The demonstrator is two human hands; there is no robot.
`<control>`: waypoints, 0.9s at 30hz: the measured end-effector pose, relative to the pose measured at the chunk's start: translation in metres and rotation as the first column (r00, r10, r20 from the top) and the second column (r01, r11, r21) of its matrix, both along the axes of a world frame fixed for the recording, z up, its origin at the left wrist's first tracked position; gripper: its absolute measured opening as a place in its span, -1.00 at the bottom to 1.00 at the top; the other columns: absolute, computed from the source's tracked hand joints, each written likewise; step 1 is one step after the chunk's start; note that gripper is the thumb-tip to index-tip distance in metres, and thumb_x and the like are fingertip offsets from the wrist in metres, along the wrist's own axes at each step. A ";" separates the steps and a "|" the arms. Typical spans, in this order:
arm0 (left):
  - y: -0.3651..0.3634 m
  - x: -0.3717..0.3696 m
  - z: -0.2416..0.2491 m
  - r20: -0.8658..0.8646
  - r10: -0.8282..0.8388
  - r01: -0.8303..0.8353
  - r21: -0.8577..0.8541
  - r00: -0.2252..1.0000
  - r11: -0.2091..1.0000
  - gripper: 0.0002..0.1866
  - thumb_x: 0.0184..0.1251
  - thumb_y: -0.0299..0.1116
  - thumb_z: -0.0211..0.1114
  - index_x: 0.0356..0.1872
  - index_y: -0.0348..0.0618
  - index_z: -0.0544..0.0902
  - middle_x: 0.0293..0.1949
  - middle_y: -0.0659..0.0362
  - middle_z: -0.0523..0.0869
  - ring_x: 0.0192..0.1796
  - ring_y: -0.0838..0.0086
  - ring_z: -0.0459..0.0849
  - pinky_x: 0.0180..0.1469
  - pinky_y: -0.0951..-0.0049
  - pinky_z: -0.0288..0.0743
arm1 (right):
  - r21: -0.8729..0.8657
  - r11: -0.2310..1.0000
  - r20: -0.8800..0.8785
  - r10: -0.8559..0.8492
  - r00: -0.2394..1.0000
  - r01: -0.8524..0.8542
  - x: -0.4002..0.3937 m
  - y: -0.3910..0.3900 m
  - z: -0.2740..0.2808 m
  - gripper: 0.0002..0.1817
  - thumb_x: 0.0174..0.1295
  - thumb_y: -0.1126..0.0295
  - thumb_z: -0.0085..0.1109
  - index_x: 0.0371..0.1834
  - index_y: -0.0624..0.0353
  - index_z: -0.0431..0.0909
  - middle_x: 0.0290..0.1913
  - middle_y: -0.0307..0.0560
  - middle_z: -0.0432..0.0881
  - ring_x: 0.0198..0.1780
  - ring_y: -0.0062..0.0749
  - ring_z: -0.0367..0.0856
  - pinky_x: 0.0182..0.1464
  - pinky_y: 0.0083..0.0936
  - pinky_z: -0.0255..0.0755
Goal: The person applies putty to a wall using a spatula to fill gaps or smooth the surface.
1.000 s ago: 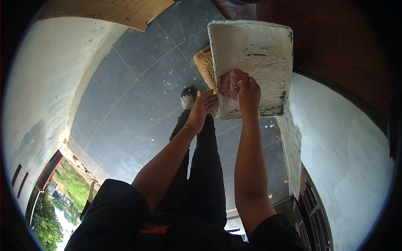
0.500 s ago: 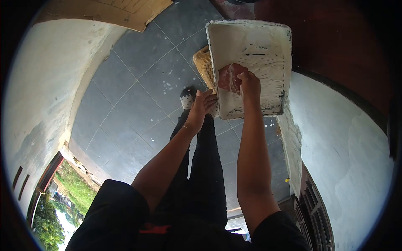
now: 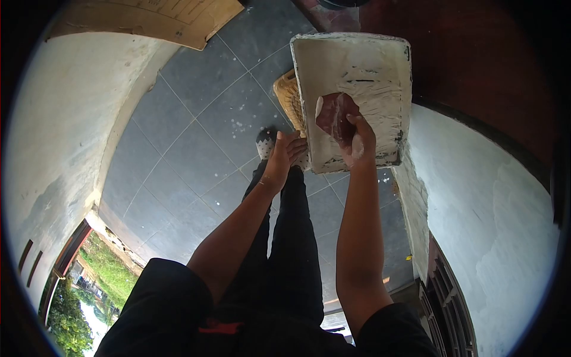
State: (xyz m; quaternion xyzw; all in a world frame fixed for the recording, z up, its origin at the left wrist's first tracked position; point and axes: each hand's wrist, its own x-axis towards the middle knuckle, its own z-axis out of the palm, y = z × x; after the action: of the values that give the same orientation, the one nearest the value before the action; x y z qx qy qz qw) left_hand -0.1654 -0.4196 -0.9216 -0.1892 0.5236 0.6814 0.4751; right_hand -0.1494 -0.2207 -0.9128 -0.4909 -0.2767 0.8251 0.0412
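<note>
My right hand [image 3: 361,143] is closed on a reddish-brown flat putty scraper [image 3: 336,118]. White paste streaks its blade, and more is smeared on the heel of my hand. Below the scraper is a white tray [image 3: 318,59], its inside coated with ridged white paste and its rim worn dark in places. At the tray's lower left side, my left hand [image 3: 284,156] is open, thumb raised and fingers extended with their tips right at the tray's wall.
A woven tan stool or basket [image 3: 288,95] shows partly from behind the tray. Grey floor tiles [image 3: 184,149] carry white splatters. Cardboard [image 3: 148,21] lies at the upper left. Patchy white walls stand at left [image 3: 77,107] and right [image 3: 482,184].
My right hand has drawn the scraper slightly right and up off the paste, tilting it so the paste on my palm shows. The tray has shifted slightly; my left hand has barely moved.
</note>
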 end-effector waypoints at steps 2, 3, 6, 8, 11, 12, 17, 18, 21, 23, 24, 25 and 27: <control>-0.002 0.002 0.001 0.006 0.003 -0.003 0.000 1.000 1.000 0.05 0.44 0.48 -0.39 0.48 -0.43 0.18 0.38 -0.16 0.41 0.47 0.16 0.34 0.56 0.19 0.06 | -0.046 0.997 -0.244 0.043 0.969 -0.055 0.009 0.002 0.011 -0.55 0.22 0.39 0.25 0.20 0.18 0.50 -0.06 -0.16 0.66 -0.13 -0.50 0.70 -0.24 -0.57 0.60; -0.003 0.003 0.002 0.015 0.042 -0.041 -0.050 0.999 0.998 0.00 0.48 0.43 -0.35 0.47 -0.43 0.21 0.35 -0.16 0.45 0.45 0.16 0.38 0.55 0.20 0.09 | -0.040 0.998 -0.247 0.042 0.968 -0.053 0.016 0.003 0.018 -0.55 0.22 0.39 0.25 0.20 0.18 0.50 -0.06 -0.16 0.66 -0.13 -0.50 0.70 -0.24 -0.57 0.60; -0.014 0.010 0.006 0.012 0.087 -0.085 -0.114 0.996 0.990 -0.06 0.52 0.37 -0.30 0.46 -0.42 0.24 0.31 -0.15 0.51 0.43 0.17 0.42 0.54 0.21 0.11 | 0.067 0.983 -0.097 0.178 0.979 -0.172 0.033 0.003 0.048 -0.54 0.31 0.38 0.20 0.27 0.21 0.42 0.09 -0.05 0.64 0.05 -0.32 0.70 -0.01 -0.32 0.67; -0.021 0.010 0.018 0.007 0.094 -0.092 -0.141 0.996 0.986 -0.06 0.52 0.37 -0.27 0.46 -0.41 0.24 0.30 -0.15 0.52 0.43 0.17 0.43 0.53 0.21 0.12 | 0.045 0.997 -0.238 0.064 0.969 -0.055 0.035 -0.004 0.076 -0.52 0.31 0.38 0.24 0.28 0.18 0.42 0.02 -0.08 0.66 0.00 -0.35 0.72 -0.12 -0.33 0.73; -0.030 0.009 0.047 -0.048 0.013 -0.020 -0.151 0.999 0.988 -0.03 0.50 0.41 -0.38 0.47 -0.40 0.23 0.34 -0.13 0.50 0.45 0.17 0.41 0.55 0.21 0.11 | -0.001 0.997 -0.267 -0.074 0.961 0.077 0.045 -0.010 0.114 -0.55 0.37 0.32 0.19 0.29 0.18 0.41 0.12 -0.05 0.65 0.10 -0.26 0.69 -0.07 -0.26 0.74; -0.032 0.008 0.055 -0.078 0.005 -0.015 -0.126 0.997 0.992 -0.03 0.50 0.41 -0.38 0.47 -0.40 0.23 0.34 -0.13 0.50 0.45 0.17 0.41 0.55 0.21 0.11 | 0.021 0.996 -0.297 -0.076 0.952 0.086 0.049 -0.010 0.127 -0.55 0.37 0.32 0.19 0.29 0.18 0.41 0.12 -0.05 0.65 0.10 -0.26 0.69 -0.07 -0.26 0.74; -0.028 -0.007 0.110 -0.144 -0.045 0.032 -0.091 0.989 0.995 -0.09 0.55 0.33 -0.27 0.42 -0.44 0.30 0.29 -0.19 0.53 0.43 0.14 0.43 0.52 0.18 0.13 | -0.172 0.964 -0.401 -0.256 0.880 0.203 0.060 -0.010 0.205 -0.48 0.47 -0.02 0.03 0.33 0.07 0.41 0.22 -0.06 0.63 0.18 -0.19 0.66 -0.02 -0.25 0.71; -0.025 -0.012 0.120 -0.182 -0.070 0.057 -0.075 0.981 0.996 -0.10 0.56 0.32 -0.27 0.41 -0.46 0.31 0.28 -0.18 0.54 0.41 0.15 0.45 0.49 0.18 0.18 | -0.191 0.962 -0.405 -0.260 0.877 0.197 0.063 -0.007 0.214 -0.45 0.45 -0.09 0.03 0.33 0.00 0.43 0.20 -0.08 0.65 0.17 -0.19 0.66 -0.02 -0.25 0.71; -0.014 -0.026 0.147 -0.278 -0.111 0.110 -0.020 0.954 0.994 -0.11 0.56 0.31 -0.26 0.39 -0.45 0.35 0.25 -0.16 0.57 0.37 0.15 0.51 0.46 0.20 0.24 | -0.169 0.962 -0.422 -0.266 0.867 0.213 0.071 -0.002 0.260 -0.43 0.43 -0.13 0.04 0.33 -0.01 0.44 0.20 -0.08 0.65 0.18 -0.18 0.66 -0.03 -0.24 0.71; -0.001 -0.032 0.180 -0.363 -0.146 0.151 -0.015 0.920 0.988 -0.14 0.56 0.31 -0.22 0.34 -0.43 0.41 0.20 -0.16 0.62 0.32 0.16 0.55 0.42 0.23 0.29 | -0.165 0.968 -0.543 -0.249 0.802 0.189 0.081 0.002 0.291 -0.46 0.44 -0.12 0.01 0.33 -0.05 0.45 0.23 -0.10 0.64 0.21 -0.16 0.65 0.01 -0.17 0.69; 0.006 -0.034 0.193 -0.410 -0.159 0.177 0.007 0.898 0.984 -0.15 0.56 0.30 -0.21 0.33 -0.42 0.43 0.18 -0.16 0.63 0.30 0.17 0.56 0.41 0.25 0.30 | -0.204 0.962 -0.582 -0.269 0.768 0.182 0.085 0.006 0.307 -0.45 0.45 -0.12 -0.01 0.34 -0.05 0.45 0.23 -0.10 0.64 0.23 -0.15 0.63 0.03 -0.14 0.67; 0.016 -0.034 0.208 -0.446 -0.157 0.189 0.027 0.881 0.982 -0.18 0.56 0.27 -0.19 0.32 -0.41 0.44 0.17 -0.15 0.64 0.29 0.18 0.57 0.40 0.25 0.31 | -0.230 0.958 -0.608 -0.280 0.743 0.172 0.089 0.011 0.322 -0.44 0.46 -0.12 -0.04 0.34 -0.03 0.44 0.25 -0.08 0.62 0.24 -0.13 0.62 0.08 -0.10 0.65; 0.040 -0.035 0.237 -0.532 -0.152 0.227 0.078 0.833 0.971 -0.23 0.57 0.22 -0.17 0.31 -0.38 0.45 0.17 -0.14 0.64 0.28 0.19 0.58 0.39 0.25 0.32 | -0.226 0.954 -0.665 -0.297 0.685 0.195 0.101 0.020 0.365 -0.44 0.47 -0.09 -0.08 0.37 -0.01 0.42 0.28 -0.06 0.60 0.28 -0.09 0.59 0.19 -0.01 0.56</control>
State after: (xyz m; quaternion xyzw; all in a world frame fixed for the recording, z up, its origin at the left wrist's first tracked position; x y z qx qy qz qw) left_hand -0.2001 -0.3798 -0.6851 0.0892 0.6008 0.6908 0.3922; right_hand -0.0487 -0.2008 -0.5475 -0.1812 -0.1152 0.9520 0.2183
